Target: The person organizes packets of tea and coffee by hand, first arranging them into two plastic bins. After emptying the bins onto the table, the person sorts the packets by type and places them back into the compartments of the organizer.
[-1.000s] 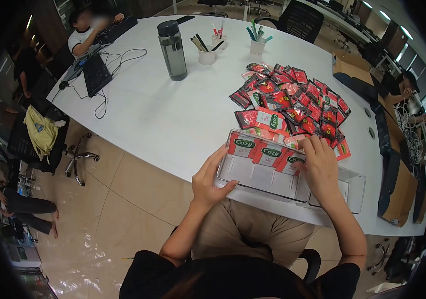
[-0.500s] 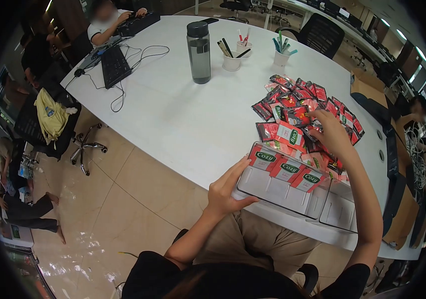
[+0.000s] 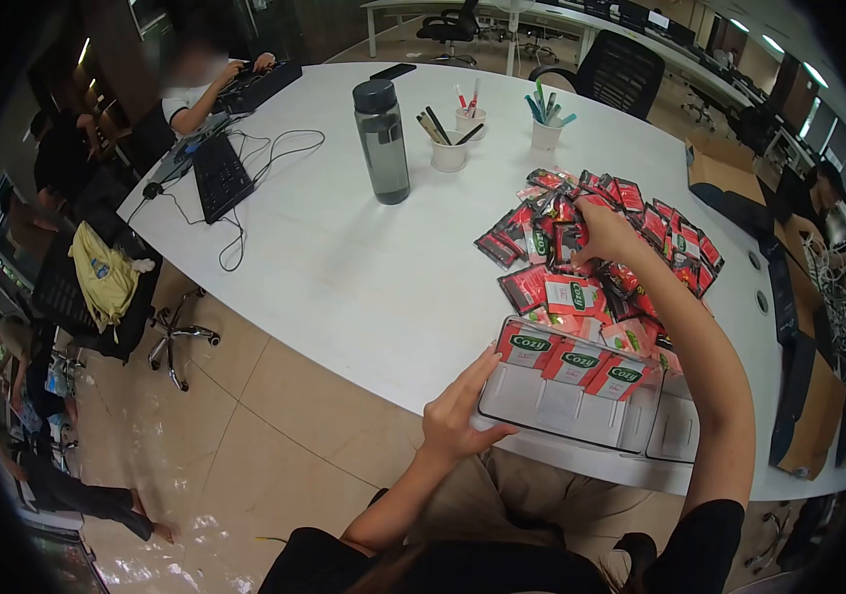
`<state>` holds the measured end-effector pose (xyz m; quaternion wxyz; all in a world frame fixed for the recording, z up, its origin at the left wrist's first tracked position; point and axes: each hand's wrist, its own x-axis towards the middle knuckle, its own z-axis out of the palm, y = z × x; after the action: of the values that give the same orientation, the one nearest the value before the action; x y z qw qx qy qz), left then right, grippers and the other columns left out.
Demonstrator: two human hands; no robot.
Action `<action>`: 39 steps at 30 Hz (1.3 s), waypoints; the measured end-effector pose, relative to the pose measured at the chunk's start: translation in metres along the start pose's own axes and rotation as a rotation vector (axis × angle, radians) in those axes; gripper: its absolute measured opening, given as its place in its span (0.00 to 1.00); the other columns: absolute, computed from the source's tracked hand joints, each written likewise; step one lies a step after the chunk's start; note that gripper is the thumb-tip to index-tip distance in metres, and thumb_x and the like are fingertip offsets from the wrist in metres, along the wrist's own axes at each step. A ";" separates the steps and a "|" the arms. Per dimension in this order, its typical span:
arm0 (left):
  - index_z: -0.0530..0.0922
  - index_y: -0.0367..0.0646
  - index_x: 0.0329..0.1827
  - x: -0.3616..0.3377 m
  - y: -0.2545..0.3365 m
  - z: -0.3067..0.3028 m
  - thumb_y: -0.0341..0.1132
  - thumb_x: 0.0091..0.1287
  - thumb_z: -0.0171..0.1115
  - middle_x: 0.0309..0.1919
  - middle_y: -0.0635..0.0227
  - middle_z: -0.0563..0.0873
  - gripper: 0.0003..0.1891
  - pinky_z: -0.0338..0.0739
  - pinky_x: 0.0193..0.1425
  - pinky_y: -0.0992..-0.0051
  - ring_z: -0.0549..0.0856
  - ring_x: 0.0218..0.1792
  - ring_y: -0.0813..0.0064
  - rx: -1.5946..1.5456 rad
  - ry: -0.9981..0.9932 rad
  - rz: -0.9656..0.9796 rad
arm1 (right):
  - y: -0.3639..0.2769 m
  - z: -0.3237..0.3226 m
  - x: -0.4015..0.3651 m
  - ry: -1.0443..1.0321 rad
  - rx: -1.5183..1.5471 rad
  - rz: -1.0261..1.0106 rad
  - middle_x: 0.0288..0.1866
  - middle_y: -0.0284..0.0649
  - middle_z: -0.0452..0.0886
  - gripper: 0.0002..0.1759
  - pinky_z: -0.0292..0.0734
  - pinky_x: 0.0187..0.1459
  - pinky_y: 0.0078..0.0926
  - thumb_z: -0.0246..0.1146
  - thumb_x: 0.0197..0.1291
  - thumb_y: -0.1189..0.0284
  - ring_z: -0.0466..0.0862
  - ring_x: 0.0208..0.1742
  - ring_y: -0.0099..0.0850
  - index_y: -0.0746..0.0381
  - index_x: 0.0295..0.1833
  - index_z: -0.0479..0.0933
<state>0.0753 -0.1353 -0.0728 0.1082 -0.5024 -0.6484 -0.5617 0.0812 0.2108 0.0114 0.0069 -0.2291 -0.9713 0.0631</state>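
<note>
A clear divided box (image 3: 552,401) sits at the near edge of the white table, with three red and white Cozy packets (image 3: 573,364) in a row along its far side. My left hand (image 3: 458,416) holds the box's left end, thumb at the front edge and fingers along the side. Beyond the box spreads a heap of red, black and pink packets (image 3: 675,233). My right hand (image 3: 606,233) reaches into the heap with fingers bent around a dark red packet (image 3: 569,241); whether it is gripped is unclear. A Cozy packet (image 3: 571,295) lies between that hand and the box.
A water bottle (image 3: 381,144) stands beyond the heap at the left, near pen cups (image 3: 449,153). A keyboard (image 3: 220,176) with cables lies at the far left, where a person sits. Opened cardboard boxes (image 3: 809,416) line the right side.
My right hand has moved left and away across the heap, shifting some packets there. My left hand still holds the box. The view has tilted slightly.
</note>
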 end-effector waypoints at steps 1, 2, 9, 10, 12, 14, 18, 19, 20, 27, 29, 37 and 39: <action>0.73 0.39 0.65 0.000 0.000 0.000 0.60 0.54 0.69 0.60 0.52 0.80 0.42 0.82 0.53 0.68 0.84 0.56 0.56 -0.002 0.000 0.003 | 0.002 0.000 -0.001 0.051 0.027 0.011 0.56 0.51 0.80 0.54 0.75 0.57 0.40 0.81 0.27 0.61 0.79 0.58 0.47 0.64 0.66 0.67; 0.73 0.39 0.65 -0.001 0.000 0.000 0.60 0.54 0.69 0.60 0.52 0.80 0.42 0.81 0.54 0.68 0.83 0.56 0.56 -0.004 -0.001 0.002 | 0.005 -0.001 -0.001 0.099 0.054 0.023 0.55 0.50 0.81 0.52 0.75 0.57 0.40 0.81 0.27 0.61 0.80 0.57 0.47 0.64 0.64 0.69; 0.72 0.38 0.65 -0.002 -0.002 0.002 0.62 0.56 0.66 0.59 0.51 0.80 0.42 0.81 0.55 0.67 0.83 0.57 0.54 0.029 0.015 0.019 | 0.015 -0.017 -0.017 0.067 0.138 -0.079 0.50 0.51 0.83 0.44 0.77 0.53 0.38 0.81 0.29 0.58 0.83 0.52 0.46 0.65 0.57 0.79; 0.72 0.38 0.65 -0.002 -0.002 0.004 0.64 0.57 0.65 0.59 0.51 0.80 0.42 0.82 0.55 0.66 0.83 0.57 0.54 0.019 0.020 0.014 | 0.025 -0.011 -0.017 0.047 0.139 -0.176 0.50 0.52 0.83 0.44 0.77 0.52 0.37 0.81 0.29 0.58 0.83 0.52 0.46 0.65 0.57 0.79; 0.73 0.38 0.65 -0.003 -0.002 0.004 0.64 0.58 0.64 0.59 0.51 0.80 0.41 0.82 0.55 0.66 0.83 0.57 0.54 0.021 0.022 0.013 | 0.035 0.002 -0.012 0.074 0.054 -0.456 0.49 0.54 0.83 0.44 0.77 0.51 0.36 0.80 0.30 0.57 0.83 0.51 0.46 0.66 0.56 0.79; 0.73 0.36 0.64 -0.003 0.000 0.004 0.65 0.59 0.63 0.58 0.50 0.81 0.42 0.80 0.57 0.65 0.82 0.58 0.54 0.012 0.020 -0.007 | 0.037 0.010 -0.014 -0.023 0.065 -0.283 0.49 0.54 0.83 0.43 0.77 0.52 0.36 0.80 0.30 0.57 0.83 0.52 0.46 0.66 0.56 0.79; 0.73 0.36 0.64 -0.003 -0.001 0.004 0.65 0.59 0.62 0.58 0.50 0.81 0.42 0.80 0.58 0.65 0.82 0.58 0.54 0.008 0.022 -0.012 | 0.015 0.004 -0.021 0.071 0.105 -0.153 0.48 0.53 0.82 0.42 0.75 0.54 0.37 0.79 0.34 0.60 0.81 0.52 0.47 0.69 0.57 0.76; 0.73 0.38 0.65 -0.003 -0.001 0.005 0.64 0.59 0.63 0.58 0.51 0.81 0.41 0.81 0.55 0.66 0.83 0.57 0.55 0.015 0.028 0.005 | 0.012 0.001 -0.024 0.112 0.108 -0.177 0.48 0.54 0.81 0.42 0.74 0.55 0.38 0.79 0.35 0.61 0.80 0.53 0.47 0.70 0.57 0.75; 0.73 0.38 0.65 -0.003 0.000 0.004 0.64 0.60 0.63 0.59 0.51 0.81 0.41 0.81 0.55 0.66 0.82 0.58 0.55 -0.007 0.022 -0.028 | 0.009 -0.001 -0.028 0.165 0.112 -0.131 0.46 0.52 0.82 0.40 0.75 0.53 0.39 0.78 0.36 0.61 0.81 0.50 0.48 0.66 0.58 0.76; 0.71 0.35 0.64 -0.002 0.011 -0.003 0.46 0.68 0.57 0.65 0.48 0.73 0.28 0.71 0.65 0.61 0.74 0.66 0.55 -0.233 0.169 -0.145 | -0.017 -0.029 -0.076 0.785 0.218 -0.319 0.41 0.44 0.83 0.22 0.75 0.44 0.40 0.74 0.43 0.71 0.82 0.44 0.46 0.63 0.46 0.78; 0.69 0.35 0.65 -0.001 0.025 0.002 0.38 0.69 0.56 0.68 0.47 0.70 0.24 0.67 0.69 0.59 0.71 0.69 0.55 -0.226 0.202 -0.064 | -0.041 -0.053 -0.118 0.841 0.240 -0.304 0.34 0.42 0.80 0.16 0.72 0.40 0.39 0.72 0.45 0.73 0.81 0.39 0.44 0.62 0.39 0.75; 0.46 0.34 0.76 -0.003 0.123 0.043 0.57 0.49 0.77 0.73 0.52 0.59 0.62 0.62 0.74 0.61 0.62 0.74 0.60 -1.140 0.018 -0.442 | -0.087 -0.040 -0.266 0.975 -0.205 -0.549 0.46 0.37 0.84 0.11 0.76 0.44 0.32 0.65 0.49 0.69 0.82 0.43 0.33 0.59 0.40 0.80; 0.47 0.34 0.76 -0.018 0.125 0.047 0.59 0.49 0.76 0.72 0.54 0.61 0.61 0.65 0.72 0.61 0.64 0.72 0.61 -1.191 -0.135 -0.516 | -0.087 -0.025 -0.286 0.980 -0.246 -0.573 0.45 0.39 0.84 0.09 0.77 0.40 0.28 0.63 0.52 0.70 0.83 0.43 0.33 0.60 0.39 0.80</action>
<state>0.2005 -0.1225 -0.0244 -0.3679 -0.3386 -0.3314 -0.8001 0.2991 0.0089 0.0516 0.4460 0.0414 -0.8781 -0.1681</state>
